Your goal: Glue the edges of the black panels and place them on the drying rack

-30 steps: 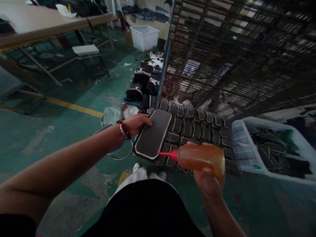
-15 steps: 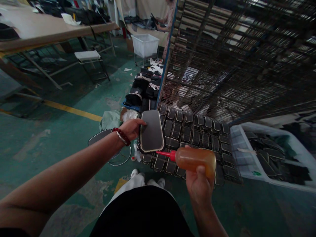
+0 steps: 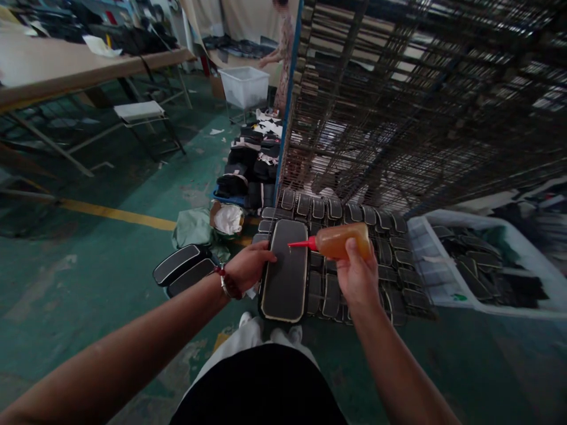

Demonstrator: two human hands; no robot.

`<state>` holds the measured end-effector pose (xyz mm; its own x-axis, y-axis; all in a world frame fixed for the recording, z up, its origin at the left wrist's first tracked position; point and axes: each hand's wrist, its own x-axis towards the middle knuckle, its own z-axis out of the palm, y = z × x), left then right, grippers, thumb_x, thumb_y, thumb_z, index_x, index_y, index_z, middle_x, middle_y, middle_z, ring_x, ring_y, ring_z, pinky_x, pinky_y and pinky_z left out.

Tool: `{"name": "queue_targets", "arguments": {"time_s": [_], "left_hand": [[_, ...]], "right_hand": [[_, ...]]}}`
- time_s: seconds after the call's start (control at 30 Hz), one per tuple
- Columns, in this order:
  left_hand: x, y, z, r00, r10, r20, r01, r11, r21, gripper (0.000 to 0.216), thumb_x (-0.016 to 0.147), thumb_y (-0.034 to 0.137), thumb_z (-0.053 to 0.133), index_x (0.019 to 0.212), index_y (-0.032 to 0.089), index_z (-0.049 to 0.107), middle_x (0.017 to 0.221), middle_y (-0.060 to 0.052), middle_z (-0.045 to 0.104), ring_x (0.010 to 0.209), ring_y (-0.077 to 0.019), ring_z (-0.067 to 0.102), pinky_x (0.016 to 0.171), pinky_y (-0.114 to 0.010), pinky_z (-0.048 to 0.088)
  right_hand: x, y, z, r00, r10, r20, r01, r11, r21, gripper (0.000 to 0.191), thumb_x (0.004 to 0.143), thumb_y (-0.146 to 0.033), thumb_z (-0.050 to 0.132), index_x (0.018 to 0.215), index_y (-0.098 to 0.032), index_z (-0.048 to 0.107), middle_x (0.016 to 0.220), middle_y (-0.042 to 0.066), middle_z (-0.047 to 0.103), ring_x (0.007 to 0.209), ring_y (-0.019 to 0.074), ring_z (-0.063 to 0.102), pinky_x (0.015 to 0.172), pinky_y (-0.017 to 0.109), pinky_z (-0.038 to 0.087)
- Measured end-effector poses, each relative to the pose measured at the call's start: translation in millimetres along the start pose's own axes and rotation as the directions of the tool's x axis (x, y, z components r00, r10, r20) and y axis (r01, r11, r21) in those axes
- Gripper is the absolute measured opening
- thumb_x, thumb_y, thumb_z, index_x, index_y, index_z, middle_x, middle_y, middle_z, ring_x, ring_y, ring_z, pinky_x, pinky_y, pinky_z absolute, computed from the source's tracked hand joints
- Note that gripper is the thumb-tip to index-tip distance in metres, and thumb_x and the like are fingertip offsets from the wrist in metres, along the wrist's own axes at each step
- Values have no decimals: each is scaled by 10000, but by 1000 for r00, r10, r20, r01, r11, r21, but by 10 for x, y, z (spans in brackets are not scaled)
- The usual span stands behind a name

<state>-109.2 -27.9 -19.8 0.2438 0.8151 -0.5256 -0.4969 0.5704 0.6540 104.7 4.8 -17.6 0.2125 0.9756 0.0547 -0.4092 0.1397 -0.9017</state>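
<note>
My left hand (image 3: 248, 265) grips the left edge of a long black panel (image 3: 284, 273) with a pale rim, held flat above a wire tray (image 3: 401, 301) laid out with several small black pieces. My right hand (image 3: 357, 276) squeezes an amber squeeze bottle (image 3: 343, 241). Its red nozzle (image 3: 300, 243) points left, with the tip over the panel's upper part.
A tall wire rack (image 3: 398, 112) rises behind the tray. At right stands a white bin (image 3: 460, 298) of black pieces. Two more black panels (image 3: 181, 268) lie at left on the green floor, beside stacked black goods (image 3: 248, 168). A person (image 3: 281, 47) stands far back by a white tub (image 3: 243, 85).
The panel has turned lengthwise and come lower, closer to me. My right hand has lifted the bottle, bringing the nozzle from the panel's lower edge to its upper part.
</note>
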Motion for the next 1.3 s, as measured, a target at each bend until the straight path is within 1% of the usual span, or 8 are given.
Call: {"name": "queue_targets", "arguments": {"time_s": [0.17, 0.33, 0.67, 0.77, 0.83, 0.93, 1.07, 1.3], "left_hand": [[75, 84, -147, 999, -22, 24, 21, 999, 28, 377, 640, 5, 575, 987, 105, 686, 819, -103, 753, 649, -222, 715, 617, -326, 588], [129, 208, -319, 1000, -15, 7, 14, 998, 55, 344, 622, -19, 552, 913, 122, 669, 778, -76, 745, 634, -200, 704, 581, -289, 579], [99, 346, -461, 988, -88, 130, 78, 994, 81, 351, 630, -14, 602, 953, 103, 675, 807, -91, 751, 657, -210, 716, 608, -298, 591], [169, 317, -560, 989, -99, 105, 90, 992, 89, 340, 630, -15, 594, 935, 114, 670, 803, -84, 751, 647, -209, 713, 604, -300, 595], [247, 271, -638, 992, -95, 77, 88, 993, 84, 332, 636, -18, 588, 926, 122, 668, 800, -79, 750, 658, -212, 716, 625, -310, 603], [409, 181, -792, 996, -82, 26, 79, 994, 80, 317, 664, -16, 586, 932, 133, 666, 812, -74, 750, 674, -213, 719, 649, -320, 611], [673, 58, -1074, 989, -48, -142, 58, 996, 62, 261, 713, -28, 561, 879, 148, 659, 767, -57, 735, 654, -204, 713, 621, -306, 606], [1262, -75, -1322, 919, -60, -389, 108, 989, 103, 214, 706, -46, 575, 718, 167, 596, 638, -19, 667, 503, -153, 647, 482, -223, 528]], "right_hand": [[-218, 88, 21, 992, -52, 112, 54, 998, -18, 433, 779, -342, 806, 1135, -242, 582, 1080, 45, 708, 995, 248, 696, 889, 458, 582], [-451, 14, -44, 946, 90, 313, -73, 995, -66, 490, 771, -346, 821, 1194, -234, 600, 1069, 94, 728, 1082, 316, 681, 956, 547, 541], [-255, 10, 89, 977, -138, 160, 152, 985, -79, 554, 716, -342, 861, 1189, -265, 583, 1170, 87, 708, 1162, 321, 645, 1005, 560, 504], [-436, 188, 52, 986, -28, 166, 38, 998, -53, 570, 725, -356, 860, 1209, -245, 581, 1162, 104, 714, 1113, 312, 670, 962, 535, 541], [-565, 349, 27, 982, 153, 107, -157, 987, 34, 560, 732, -390, 858, 1193, -211, 597, 1111, 113, 731, 1051, 300, 695, 895, 486, 585], [-642, 550, -37, 874, 486, 13, -462, 824, 329, 495, 768, -465, 825, 1111, -157, 643, 1029, 119, 741, 896, 236, 723, 623, 288, 606], [-583, 578, -338, 804, 575, -148, -350, 661, 664, 426, 767, -440, 826, 1075, -191, 668, 1056, 89, 717, 875, 195, 704, 434, 161, 487], [-660, 371, -1384, 707, 524, -475, -102, 740, 665, 400, 741, -366, 822, 1092, -254, 667, 1085, 93, 681, 942, 236, 693, 445, 184, 514]]}}
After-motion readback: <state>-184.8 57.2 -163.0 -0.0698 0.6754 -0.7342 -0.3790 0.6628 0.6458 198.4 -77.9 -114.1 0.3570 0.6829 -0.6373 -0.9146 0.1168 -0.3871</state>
